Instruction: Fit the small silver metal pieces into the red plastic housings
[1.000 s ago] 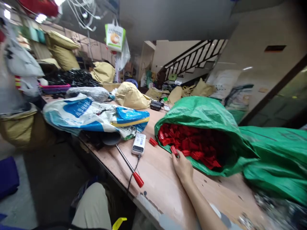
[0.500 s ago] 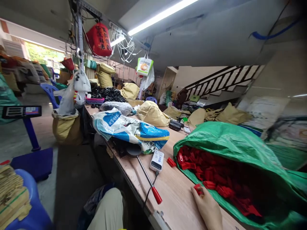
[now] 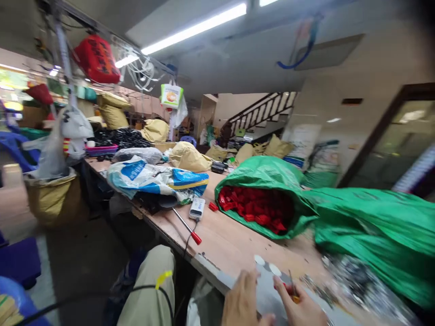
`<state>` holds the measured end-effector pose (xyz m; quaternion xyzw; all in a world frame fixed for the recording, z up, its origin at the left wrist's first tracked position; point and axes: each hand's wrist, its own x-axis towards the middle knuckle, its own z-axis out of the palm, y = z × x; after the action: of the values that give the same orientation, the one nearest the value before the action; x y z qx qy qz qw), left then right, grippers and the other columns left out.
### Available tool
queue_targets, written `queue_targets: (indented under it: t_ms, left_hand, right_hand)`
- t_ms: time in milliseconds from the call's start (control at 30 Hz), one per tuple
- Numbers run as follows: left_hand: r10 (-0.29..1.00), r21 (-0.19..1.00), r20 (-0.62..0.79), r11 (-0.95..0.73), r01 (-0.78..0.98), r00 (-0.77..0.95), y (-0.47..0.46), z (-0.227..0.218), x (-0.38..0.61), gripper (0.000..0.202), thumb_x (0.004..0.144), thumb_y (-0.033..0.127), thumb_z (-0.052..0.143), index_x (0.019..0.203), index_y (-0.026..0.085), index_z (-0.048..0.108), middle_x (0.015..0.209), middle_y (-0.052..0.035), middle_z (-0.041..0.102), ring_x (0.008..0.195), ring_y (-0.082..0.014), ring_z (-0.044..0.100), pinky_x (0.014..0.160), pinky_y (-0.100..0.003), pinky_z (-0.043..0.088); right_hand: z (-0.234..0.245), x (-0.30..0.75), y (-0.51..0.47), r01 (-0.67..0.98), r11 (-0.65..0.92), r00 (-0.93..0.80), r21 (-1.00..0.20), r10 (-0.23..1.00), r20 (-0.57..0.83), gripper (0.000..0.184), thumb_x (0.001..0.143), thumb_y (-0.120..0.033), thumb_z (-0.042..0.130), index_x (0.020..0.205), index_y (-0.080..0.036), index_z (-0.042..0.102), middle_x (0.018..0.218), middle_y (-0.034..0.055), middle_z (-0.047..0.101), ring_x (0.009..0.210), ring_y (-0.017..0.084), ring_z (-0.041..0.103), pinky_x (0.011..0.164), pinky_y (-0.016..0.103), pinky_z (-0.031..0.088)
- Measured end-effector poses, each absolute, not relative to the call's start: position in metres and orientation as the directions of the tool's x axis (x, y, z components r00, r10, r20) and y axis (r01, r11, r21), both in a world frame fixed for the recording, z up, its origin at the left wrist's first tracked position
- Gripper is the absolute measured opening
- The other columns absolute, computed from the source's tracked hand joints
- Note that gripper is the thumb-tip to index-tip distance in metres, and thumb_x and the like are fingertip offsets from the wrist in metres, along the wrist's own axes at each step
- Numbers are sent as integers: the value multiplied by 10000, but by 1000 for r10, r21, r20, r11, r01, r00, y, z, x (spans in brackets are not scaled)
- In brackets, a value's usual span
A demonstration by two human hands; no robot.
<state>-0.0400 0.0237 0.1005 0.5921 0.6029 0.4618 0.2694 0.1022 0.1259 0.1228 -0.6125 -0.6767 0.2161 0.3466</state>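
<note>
At the near table edge, my left hand (image 3: 240,299) reaches over a grey sheet-like surface (image 3: 267,296), fingers stretched out and slightly smeared, holding nothing I can see. Just right of it, my right hand (image 3: 301,305) is closed. A bit of a red plastic piece shows at its fingertips, and a thin rod with an orange-yellow part (image 3: 295,299) stands out of the grip; its kind is unclear. Two pale round discs (image 3: 259,260) lie just beyond the hands. Further off, a green woven sack (image 3: 261,167) lies open, filled with red plastic pieces (image 3: 254,206).
A lever with a red handle (image 3: 196,237) juts over the table edge near a white power bank (image 3: 197,208) with a cable. One loose red piece (image 3: 213,207) lies beside the sack. Small metal parts (image 3: 317,290) and a clear plastic bag (image 3: 360,280) are at right, beside another green sack (image 3: 377,231).
The view has swung right. My right hand has drawn back from the sack's mouth to the near table edge with the red plastic piece. My left hand has come into view.
</note>
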Motion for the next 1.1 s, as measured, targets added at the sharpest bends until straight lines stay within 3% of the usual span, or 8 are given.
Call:
queue_targets:
  t_ms: [100,200,333,467,600,833,1000,1100]
  left_hand:
    - [954,805,298,-241,543,-19,42,98,-28,787,677,95,722,1423,191,488,1401,-133,569,1313,-335,511,1140,-486,421]
    - [947,801,312,-308,514,83,52,93,-25,633,760,56,578,1383,162,537,1337,-148,640,1194,-301,618,1064,-464,488]
    - [944,824,319,-322,466,89,65,92,-38,317,803,79,538,1044,213,692,991,-63,753,910,-238,692,860,-380,555]
    - [938,816,333,-339,468,100,83,101,-52,264,788,111,589,1025,209,653,928,-30,713,841,-192,659,770,-303,532]
    - [926,754,325,-375,539,190,97,105,-58,250,771,84,554,973,215,620,939,-23,685,861,-191,645,799,-311,504]
    - [955,797,249,-297,526,163,87,90,-58,267,739,89,535,965,230,559,901,-9,660,814,-191,639,737,-309,498]
    - [976,889,192,-217,404,102,83,80,-59,269,768,122,557,1008,240,584,913,-22,694,815,-196,675,748,-305,536]
    - [992,947,128,-129,295,23,85,77,-59,335,781,187,606,1109,245,570,897,-16,714,727,-184,685,696,-290,551]
  right_hand:
    - [112,105,101,588,158,24,-793,977,211,577,667,-789,507,522,-234,570,569,78,661,572,252,612,581,333,469]
    - [104,102,86,433,162,-9,-887,984,176,593,762,-767,497,541,-221,558,531,55,614,542,225,581,541,314,465]
    - [101,107,69,314,201,-125,-928,978,169,514,868,-660,521,729,-190,677,679,62,700,657,238,657,611,304,523]
    - [103,135,69,471,213,-17,-856,972,233,445,900,-562,549,979,-176,755,968,110,773,911,282,709,801,326,548]
    - [103,177,94,632,132,143,-763,949,282,430,886,-520,544,1005,-171,763,1004,132,773,936,295,709,821,349,548]
    - [103,196,124,769,221,-122,-600,972,201,296,867,-424,617,1002,-208,768,895,80,721,809,233,681,746,327,531]
    - [105,190,139,785,247,-165,-569,967,193,270,910,-356,566,1012,-190,753,836,70,698,766,223,661,716,319,508]
    - [109,185,158,849,273,-184,-452,955,232,233,922,-283,534,969,-206,749,862,67,700,802,225,660,723,314,489]
